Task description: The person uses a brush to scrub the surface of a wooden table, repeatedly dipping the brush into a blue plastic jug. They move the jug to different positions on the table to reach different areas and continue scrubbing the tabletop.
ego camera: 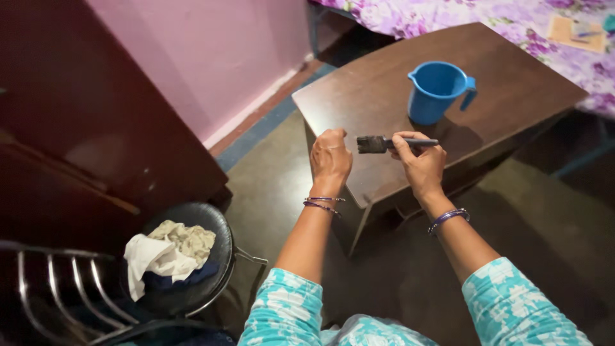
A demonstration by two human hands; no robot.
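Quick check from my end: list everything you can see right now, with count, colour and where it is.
paintbrush: one, dark bristles and dark handle, held over the near part of the table
jug: one, blue, standing upright on the table, past the brush
table: one, dark brown wood, centre right
stool: one, round black seat, lower left
cloths: a heap, white, beige and dark blue, on the stool
cupboard: one, dark reddish brown, left
wall: pink, behind the table
bed cover: purple floral, top right
bangles: purple, on both wrists
left hand: closed, at the brush's bristles
right hand: gripping the brush handle
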